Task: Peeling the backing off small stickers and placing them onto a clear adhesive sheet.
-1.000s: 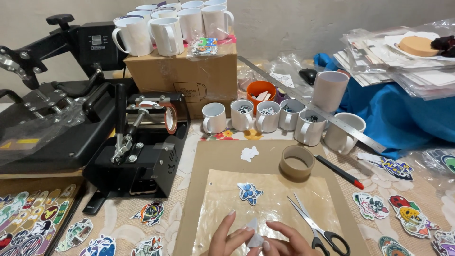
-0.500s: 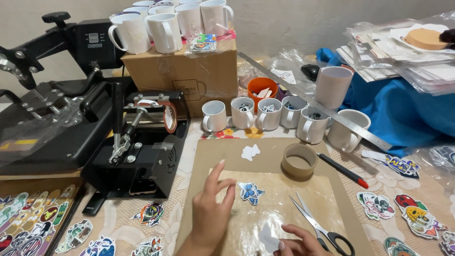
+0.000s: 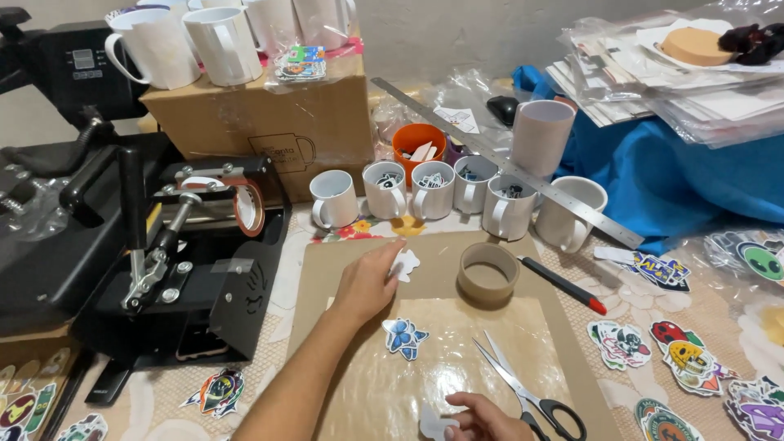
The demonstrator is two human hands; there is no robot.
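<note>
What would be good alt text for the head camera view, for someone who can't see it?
A person's left hand reaches across a brown cardboard sheet to touch a white cutout, while the right hand rests on another white cutout near scissors. Around them are a tape roll, white mugs, stickers and a black press machine.

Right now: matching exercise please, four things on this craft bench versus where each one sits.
Things:
1. left hand
2. right hand
3. scissors
4. tape roll

Places:
A. open, lying beside the right hand
B. fingertips on the white cutout
C. bottom edge, pinching a small white piece
D. standing in front of the row of mugs

Pairs: 1-B, 2-C, 3-A, 4-D
</note>
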